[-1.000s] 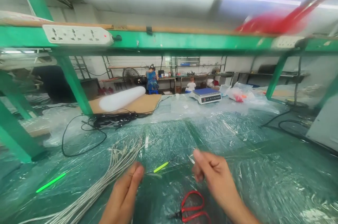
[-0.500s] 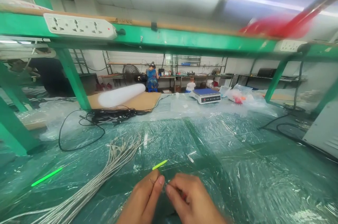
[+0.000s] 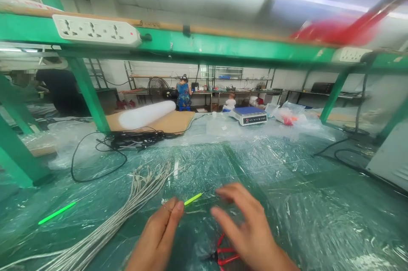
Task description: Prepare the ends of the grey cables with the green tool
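My left hand [image 3: 161, 226] is closed in a pinch of thumb and forefinger over the green bench; what lies between the fingertips is too small to name. Just beyond those fingertips lies a thin tool with a yellow handle [image 3: 193, 199], its fine shaft pointing right. My right hand [image 3: 250, 220] is open, thumb and fingers apart, near the tip of that shaft. Partly under this hand are red-handled pliers [image 3: 219, 256] with dark jaws. To the left runs a bundle of pale cables [image 3: 119, 211], and past it rests a similar tool with a green handle [image 3: 57, 213].
Clear plastic film covers the bench [image 3: 306, 207]. Farther back are coiled black cables [image 3: 137, 138], a white foam roll [image 3: 148, 115] on cardboard, a scale [image 3: 249, 115] and plastic bags [image 3: 287, 114]. A green frame [image 3: 204, 47] with power strips crosses above. People are in the background.
My hands have parted: the left moved left, still pinched, and the right moved right and forward, its fingers opening. The red-handled pliers have come into view, and a small pale item is now covered.
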Demonstrator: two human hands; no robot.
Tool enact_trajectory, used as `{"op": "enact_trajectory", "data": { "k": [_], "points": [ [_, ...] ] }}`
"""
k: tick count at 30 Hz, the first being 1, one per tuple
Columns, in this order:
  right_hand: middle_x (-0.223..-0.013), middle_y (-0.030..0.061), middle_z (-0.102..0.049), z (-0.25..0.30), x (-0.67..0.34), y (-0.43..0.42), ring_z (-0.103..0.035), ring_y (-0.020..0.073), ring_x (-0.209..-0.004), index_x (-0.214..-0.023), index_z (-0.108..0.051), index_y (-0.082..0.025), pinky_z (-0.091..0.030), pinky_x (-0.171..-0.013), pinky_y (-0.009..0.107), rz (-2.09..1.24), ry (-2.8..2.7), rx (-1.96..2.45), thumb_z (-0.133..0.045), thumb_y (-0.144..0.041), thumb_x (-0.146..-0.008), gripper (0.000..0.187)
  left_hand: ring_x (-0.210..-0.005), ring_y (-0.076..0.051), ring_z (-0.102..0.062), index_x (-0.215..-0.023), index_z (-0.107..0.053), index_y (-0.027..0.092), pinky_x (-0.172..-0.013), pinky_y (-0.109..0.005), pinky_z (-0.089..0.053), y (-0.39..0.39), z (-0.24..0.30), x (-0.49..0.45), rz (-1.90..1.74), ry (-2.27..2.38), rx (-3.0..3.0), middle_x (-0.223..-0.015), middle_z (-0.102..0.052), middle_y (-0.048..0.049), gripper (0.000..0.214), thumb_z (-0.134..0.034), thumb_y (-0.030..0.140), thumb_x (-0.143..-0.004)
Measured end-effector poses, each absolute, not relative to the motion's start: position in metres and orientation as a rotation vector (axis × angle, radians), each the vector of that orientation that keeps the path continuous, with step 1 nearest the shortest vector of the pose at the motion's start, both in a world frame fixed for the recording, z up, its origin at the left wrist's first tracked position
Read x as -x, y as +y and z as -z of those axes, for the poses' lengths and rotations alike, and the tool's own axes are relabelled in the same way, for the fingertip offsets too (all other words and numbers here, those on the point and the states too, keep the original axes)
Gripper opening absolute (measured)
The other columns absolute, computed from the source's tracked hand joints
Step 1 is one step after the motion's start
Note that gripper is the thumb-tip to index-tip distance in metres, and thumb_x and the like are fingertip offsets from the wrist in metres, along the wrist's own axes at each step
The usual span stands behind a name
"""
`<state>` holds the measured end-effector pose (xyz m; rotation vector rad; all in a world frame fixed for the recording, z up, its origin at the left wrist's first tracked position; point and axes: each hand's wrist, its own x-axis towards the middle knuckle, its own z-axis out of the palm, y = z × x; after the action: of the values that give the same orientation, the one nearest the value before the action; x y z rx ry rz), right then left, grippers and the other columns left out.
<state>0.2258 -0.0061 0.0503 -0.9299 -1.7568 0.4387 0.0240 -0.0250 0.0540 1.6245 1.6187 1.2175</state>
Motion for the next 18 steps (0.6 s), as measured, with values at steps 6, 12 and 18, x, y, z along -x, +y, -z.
{"op": "enact_trajectory", "data": {
  "k": [6, 12, 18],
  "points": [
    [-0.112, 0.0095, -0.063, -0.044, -0.206, -0.015, -0.057, 0.0261, -0.101, -0.127, -0.052, -0.021, -0.044, -0.093, 0.047, 0.016, -2.225, 0.82, -0.059, -0.022, -0.086, 0.042, -0.078, -0.027, -0.066, -0.079, -0.068, 0.031, -0.07, -0.031, -0.051, -0.033, -0.06, -0.043, -1.245, 1.361, -1.817, -0.078, -0.073, -0.0012, 0.017, -0.052, 0.028, -0.083],
    [-0.082, 0.0075, -0.067, -0.044, -0.2, -0.016, -0.06, 0.0212, -0.071, -0.108, -0.061, -0.011, -0.049, -0.071, 0.038, 0.089, -2.135, 0.781, -0.054, -0.021, -0.09, 0.022, -0.087, -0.028, -0.069, -0.087, -0.073, 0.031, -0.077, -0.035, -0.055, -0.036, -0.048, -0.041, -1.246, 1.417, -1.737, -0.09, -0.078, -0.002, 0.018, -0.056, 0.031, -0.082],
    [-0.069, 0.002, -0.06, -0.04, -0.203, -0.015, -0.052, 0.0171, -0.06, -0.082, -0.064, -0.018, -0.04, -0.058, 0.031, 0.077, -2.205, 0.826, -0.05, -0.02, -0.09, 0.016, -0.11, -0.03, -0.063, -0.099, -0.074, 0.031, -0.098, -0.044, -0.047, -0.036, -0.02, -0.028, -1.248, 1.52, -1.552, -0.11, -0.075, -0.0017, 0.025, -0.059, 0.037, -0.08]
  ]
}}
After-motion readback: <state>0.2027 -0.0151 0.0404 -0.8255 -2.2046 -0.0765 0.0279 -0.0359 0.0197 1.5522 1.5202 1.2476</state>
